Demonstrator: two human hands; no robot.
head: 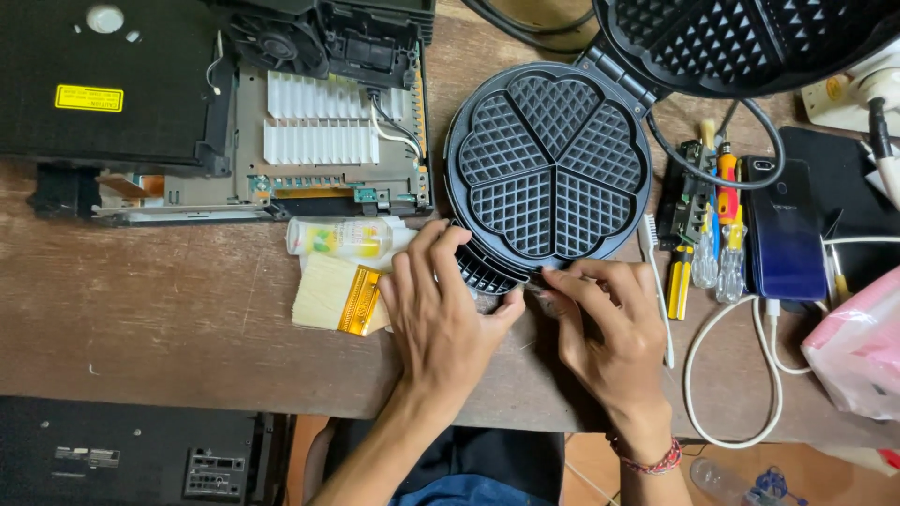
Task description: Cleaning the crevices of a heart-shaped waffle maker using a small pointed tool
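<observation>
An open black waffle iron lies on the wooden table. Its lower plate (548, 169) has heart-shaped gridded sections, and its lid (741, 42) is hinged back at the top right. My left hand (436, 314) rests on the iron's near left rim, fingers curled over the ribbed edge. My right hand (609, 328) pinches at the near edge of the same rim, fingertips together on a small part that I cannot make out. Both thumbs nearly meet below the plate.
An opened electronic device (319, 141) with white heat-sink fins lies at the left. A flat paintbrush (337, 295) and a small bottle (342, 236) sit beside my left hand. Screwdrivers (717, 234), a blue phone (783, 230), white cables and a pink bag (858, 351) crowd the right.
</observation>
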